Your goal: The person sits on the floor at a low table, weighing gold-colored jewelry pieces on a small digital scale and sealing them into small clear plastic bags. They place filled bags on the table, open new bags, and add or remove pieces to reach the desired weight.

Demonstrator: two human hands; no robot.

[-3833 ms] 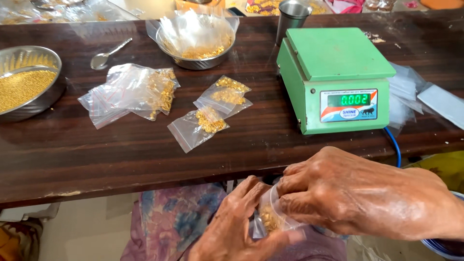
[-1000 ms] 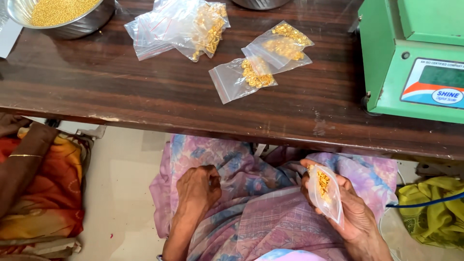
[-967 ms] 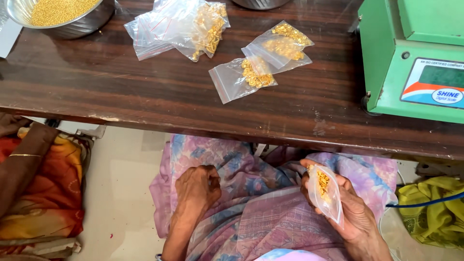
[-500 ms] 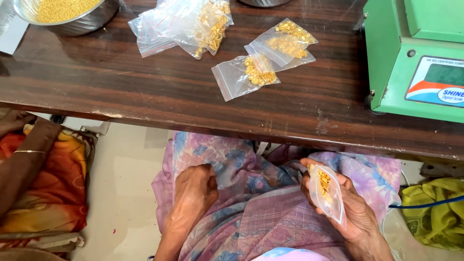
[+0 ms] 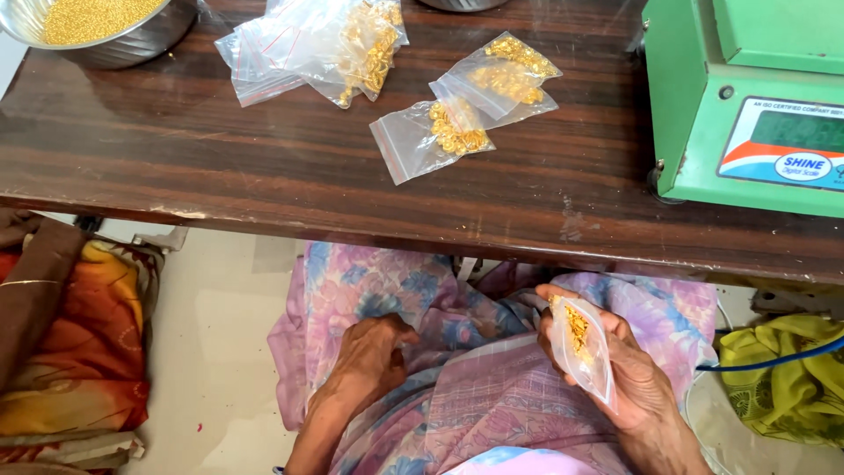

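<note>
Head view: right hand (image 5: 615, 378) grips small clear pouch (image 5: 585, 347) of gold bits over lap, below table edge (image 5: 440, 242). Left hand (image 5: 374, 352) curled on floral cloth (image 5: 457, 369), probably holding nothing. Risk: pouch mouth looks unsealed; tilt spills bits into cloth folds.

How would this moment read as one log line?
right hand: holds small clear bag of gold bits | left hand: closed, resting on lap | wooden table: filled bags, green scale
</note>
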